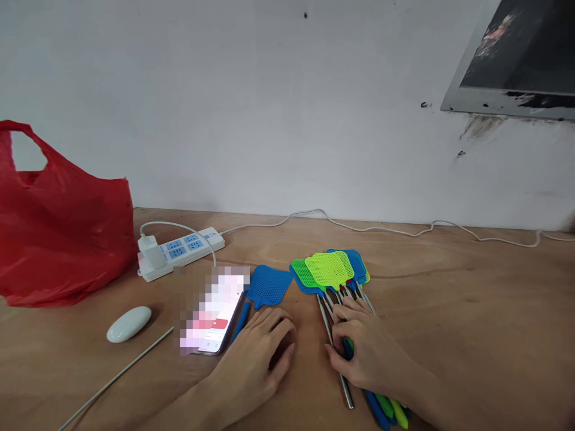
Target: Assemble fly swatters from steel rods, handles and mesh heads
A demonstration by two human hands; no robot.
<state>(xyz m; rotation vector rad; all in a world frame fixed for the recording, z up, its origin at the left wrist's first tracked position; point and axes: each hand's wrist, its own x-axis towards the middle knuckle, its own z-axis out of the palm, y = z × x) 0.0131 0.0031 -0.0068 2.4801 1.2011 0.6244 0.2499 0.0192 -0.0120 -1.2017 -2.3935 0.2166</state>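
Observation:
My left hand [258,353] rests on the table with loosely bent fingers and a gap between thumb and forefinger. Just beyond its fingertips lies a blue fly swatter [269,286], its neck pointing toward the hand. Beside that hand a blue handle [242,318] lies along the phone's edge, partly hidden. My right hand [359,341] is curled over the metal shafts of several fly swatters [330,269] stacked in a fan, with blue, green and yellow-green mesh heads. One bare silver shaft [345,389] runs out under the thumb. Coloured handles [386,410] emerge below the wrist.
A lit phone [215,323], partly blurred, lies left of my left hand. Farther left are a white mouse-shaped object [129,324], a white power strip [184,251] with a plugged-in charger [151,251], and a red plastic bag [67,227]. A cord [381,228] runs along the wall.

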